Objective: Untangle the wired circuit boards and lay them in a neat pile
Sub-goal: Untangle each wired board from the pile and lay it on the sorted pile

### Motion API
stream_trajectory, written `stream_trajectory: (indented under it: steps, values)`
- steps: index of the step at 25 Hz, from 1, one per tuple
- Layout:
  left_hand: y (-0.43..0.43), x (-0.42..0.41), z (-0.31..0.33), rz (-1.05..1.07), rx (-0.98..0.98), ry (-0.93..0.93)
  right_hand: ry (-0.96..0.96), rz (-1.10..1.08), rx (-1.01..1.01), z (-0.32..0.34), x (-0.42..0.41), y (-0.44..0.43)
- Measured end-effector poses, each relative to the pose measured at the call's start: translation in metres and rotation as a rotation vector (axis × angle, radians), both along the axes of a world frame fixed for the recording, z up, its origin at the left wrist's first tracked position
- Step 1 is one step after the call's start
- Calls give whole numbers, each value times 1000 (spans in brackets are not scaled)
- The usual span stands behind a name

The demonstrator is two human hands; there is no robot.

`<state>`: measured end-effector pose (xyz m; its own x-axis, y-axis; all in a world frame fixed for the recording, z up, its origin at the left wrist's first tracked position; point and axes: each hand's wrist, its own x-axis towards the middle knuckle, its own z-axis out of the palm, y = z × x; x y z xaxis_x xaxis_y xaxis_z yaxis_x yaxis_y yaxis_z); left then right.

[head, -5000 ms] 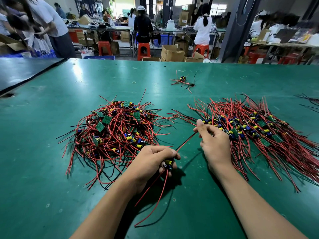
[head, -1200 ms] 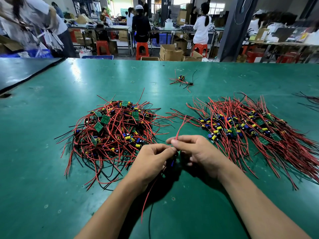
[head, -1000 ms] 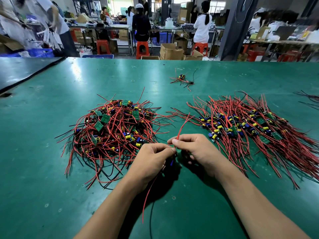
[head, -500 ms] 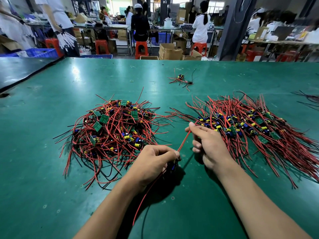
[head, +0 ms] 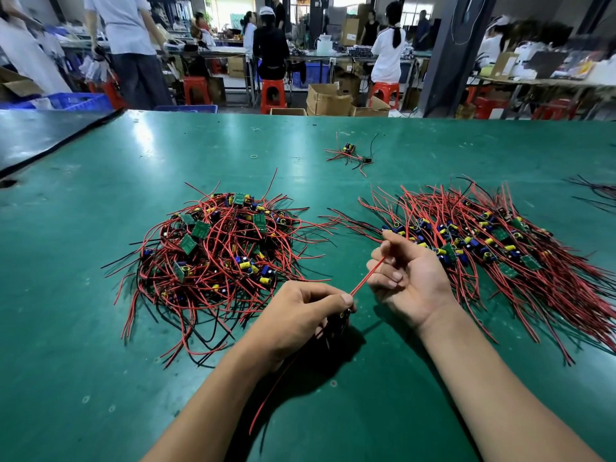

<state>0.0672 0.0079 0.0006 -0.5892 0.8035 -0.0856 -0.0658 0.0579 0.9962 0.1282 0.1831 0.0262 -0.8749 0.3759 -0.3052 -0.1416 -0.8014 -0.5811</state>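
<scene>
A tangled heap of small green circuit boards with red and black wires (head: 213, 258) lies left of centre on the green table (head: 83, 328). To the right, a combed-out pile of the same boards (head: 500, 248) fans out. My left hand (head: 300, 323) grips one board, mostly hidden under its fingers, with red and black leads trailing toward me. One red wire (head: 366, 276) runs taut from it up to my right hand (head: 405, 278), which pinches the wire's end, palm turned up, beside the right pile.
A small stray bundle of boards and wires (head: 350, 155) lies farther back at centre. Loose black wires (head: 596, 191) sit at the far right edge. A dark table (head: 40, 135) adjoins at the left. Several people, red stools and cardboard boxes stand beyond the far edge.
My right hand has slid along the red wire away from my left hand, up and right, drawing it straight, and turned palm up. My left hand has stayed put with the board.
</scene>
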Motion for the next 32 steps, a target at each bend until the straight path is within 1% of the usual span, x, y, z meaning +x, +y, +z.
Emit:
stream_trajectory:
  steps: [2, 5, 8, 9, 11, 13, 17, 18, 20, 22, 24, 25, 27, 28, 30, 32]
  values:
    - [0, 0, 0, -3, -4, 7, 18, 24, -30, 1, 0, -1]
    - [0, 0, 0, 2, -5, 3, -18, -1, -5, 1, 1, -1]
    - [-2, -1, 0, 0, -14, 19, 4, -6, -34, 0, 1, -2]
    - [-2, 0, 0, 3, -19, 24, 3, -6, -25, 0, 1, -1]
    - [-1, 1, 2, 38, -14, 6, -33, -9, 61, -2, 1, 0]
    - [0, 2, 5, 110, 14, -43, -68, -9, 151, -5, 1, 2]
    - [2, 2, 11, 199, 121, -247, -139, -37, 232, -10, 2, 6]
    - [3, 2, 12, 220, 140, -280, -163, -31, 311, -11, 2, 4]
    - [4, 0, 12, 252, 184, -338, -207, -2, 590, -14, 1, -3]
    - [5, -2, 9, 247, 214, -365, -198, 78, 846, -17, 1, -14]
    - [6, -3, 7, 214, 220, -365, -154, 160, 988, -20, 1, -23]
    - [6, -4, 6, 203, 220, -365, -158, 151, 1055, -22, 0, -25]
    - [7, -3, 7, 216, 210, -321, -215, 58, 1170, -25, -2, -24]
    - [7, -3, 8, 244, 210, -250, -245, 7, 1198, -24, -2, -21]
    - [6, -5, 9, 372, 233, -35, -323, -103, 1266, -22, 0, -11]
    - [1, -10, 10, 530, 224, 156, -457, -258, 1385, -18, 4, 3]
